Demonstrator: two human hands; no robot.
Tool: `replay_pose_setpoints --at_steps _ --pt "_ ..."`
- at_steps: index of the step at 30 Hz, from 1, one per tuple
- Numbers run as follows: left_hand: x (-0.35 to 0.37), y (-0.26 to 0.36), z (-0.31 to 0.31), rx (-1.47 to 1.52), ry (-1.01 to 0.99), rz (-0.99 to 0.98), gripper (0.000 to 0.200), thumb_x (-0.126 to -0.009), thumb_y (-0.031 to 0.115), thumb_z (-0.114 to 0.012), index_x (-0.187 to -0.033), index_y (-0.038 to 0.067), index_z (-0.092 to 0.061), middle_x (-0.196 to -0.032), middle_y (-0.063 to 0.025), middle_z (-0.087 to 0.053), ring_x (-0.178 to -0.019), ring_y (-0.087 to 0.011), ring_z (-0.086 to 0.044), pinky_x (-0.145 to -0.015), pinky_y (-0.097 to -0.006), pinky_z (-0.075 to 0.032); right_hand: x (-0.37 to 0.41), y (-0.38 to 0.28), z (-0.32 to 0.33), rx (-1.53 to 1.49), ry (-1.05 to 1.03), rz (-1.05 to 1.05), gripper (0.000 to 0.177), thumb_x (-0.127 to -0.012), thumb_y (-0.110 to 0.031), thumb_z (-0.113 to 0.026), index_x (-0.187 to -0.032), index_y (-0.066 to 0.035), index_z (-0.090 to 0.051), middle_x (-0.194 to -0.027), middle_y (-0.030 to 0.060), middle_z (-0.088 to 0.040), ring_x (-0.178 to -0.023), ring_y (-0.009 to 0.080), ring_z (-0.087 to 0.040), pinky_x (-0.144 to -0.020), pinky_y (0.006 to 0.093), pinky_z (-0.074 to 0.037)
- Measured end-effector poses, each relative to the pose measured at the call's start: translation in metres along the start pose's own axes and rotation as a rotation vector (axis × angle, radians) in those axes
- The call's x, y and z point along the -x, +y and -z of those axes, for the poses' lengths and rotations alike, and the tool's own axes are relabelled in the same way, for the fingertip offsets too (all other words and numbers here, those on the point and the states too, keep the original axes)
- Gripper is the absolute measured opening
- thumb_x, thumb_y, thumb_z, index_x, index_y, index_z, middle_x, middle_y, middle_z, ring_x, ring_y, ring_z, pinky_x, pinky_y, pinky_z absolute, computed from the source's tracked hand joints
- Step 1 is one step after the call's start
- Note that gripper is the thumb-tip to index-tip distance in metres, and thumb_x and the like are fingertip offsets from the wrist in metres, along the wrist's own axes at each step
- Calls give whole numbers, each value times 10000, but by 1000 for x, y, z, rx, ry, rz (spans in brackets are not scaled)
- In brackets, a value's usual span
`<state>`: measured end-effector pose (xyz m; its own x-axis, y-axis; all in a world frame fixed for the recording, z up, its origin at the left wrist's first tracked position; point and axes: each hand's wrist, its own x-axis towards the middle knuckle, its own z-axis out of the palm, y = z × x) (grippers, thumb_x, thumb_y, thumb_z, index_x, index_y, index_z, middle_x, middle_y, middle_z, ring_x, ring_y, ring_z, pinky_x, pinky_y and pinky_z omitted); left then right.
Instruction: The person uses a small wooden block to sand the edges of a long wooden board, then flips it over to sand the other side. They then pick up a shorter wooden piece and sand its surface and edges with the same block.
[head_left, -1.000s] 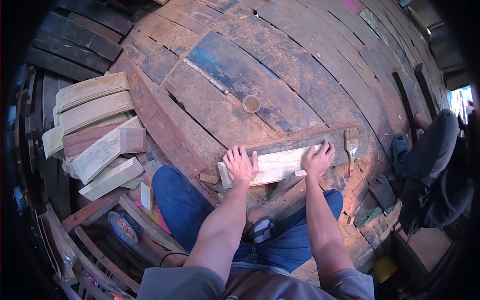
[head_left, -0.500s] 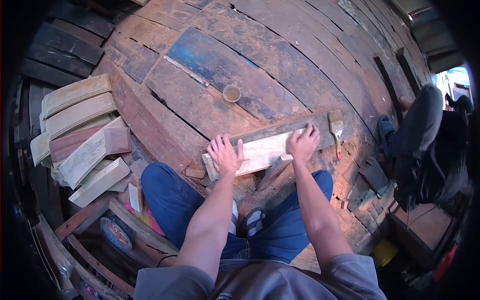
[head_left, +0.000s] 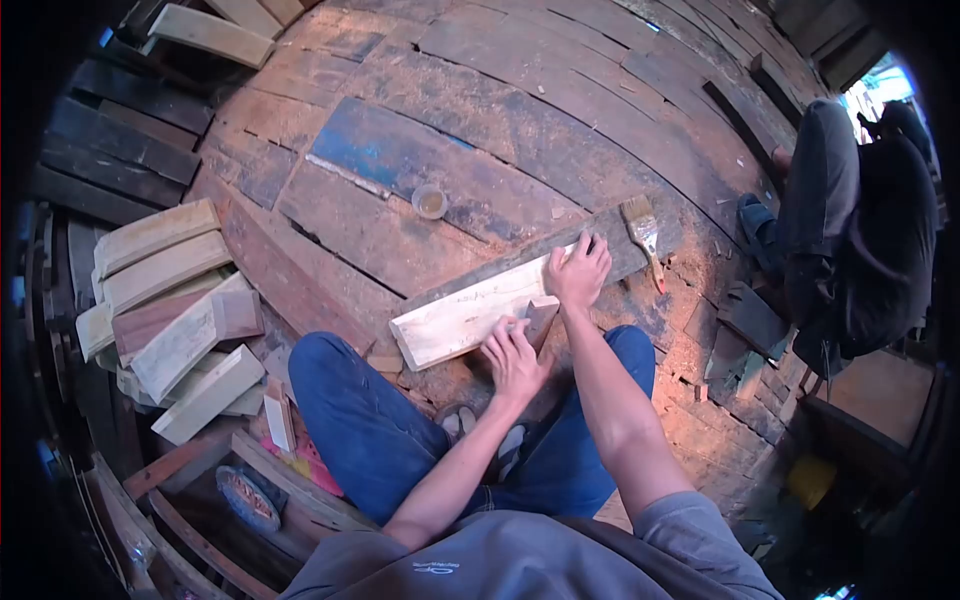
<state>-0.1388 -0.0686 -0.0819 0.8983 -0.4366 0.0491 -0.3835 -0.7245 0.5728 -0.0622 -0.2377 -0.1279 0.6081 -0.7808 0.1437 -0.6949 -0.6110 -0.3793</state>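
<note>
A pale wooden board (head_left: 455, 318) lies at a slant in front of my knees, along a darker plank (head_left: 520, 258). My right hand (head_left: 580, 272) rests on the pale board's far right end with its fingers slightly spread. Nearer to me, my left hand (head_left: 514, 360) is at the board's near edge, fingers bent beside a short reddish wood block (head_left: 540, 318). Whether the left fingers grip the block is unclear. A brush (head_left: 643, 235) with a wooden handle lies at the right end of the dark plank.
Several cut wood pieces (head_left: 165, 262) are piled at the left. A small cup (head_left: 430, 202) stands on the plank floor beyond the board. Another person's leg (head_left: 820, 190) is at the right. A wooden frame (head_left: 300, 480) sits at lower left.
My left hand has left the board's left end and moved right and nearer to me, to the block. The right hand stays on the board. The whole view has shifted slightly.
</note>
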Motion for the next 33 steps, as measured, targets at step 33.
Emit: replay_pose_setpoints --at_steps 33 --pt "-89 -68 83 -208 -211 -227 808 -813 321 -784 -1536 223 -439 -1560 -157 -370 -1367 -402 -342 -1191 -546 -204 -1 -4 12 -26 -28 -22 618 -864 -345 -582 -1352 32 -541 -1437 273 -495 -1393 437 -413 -1196 526 -266"
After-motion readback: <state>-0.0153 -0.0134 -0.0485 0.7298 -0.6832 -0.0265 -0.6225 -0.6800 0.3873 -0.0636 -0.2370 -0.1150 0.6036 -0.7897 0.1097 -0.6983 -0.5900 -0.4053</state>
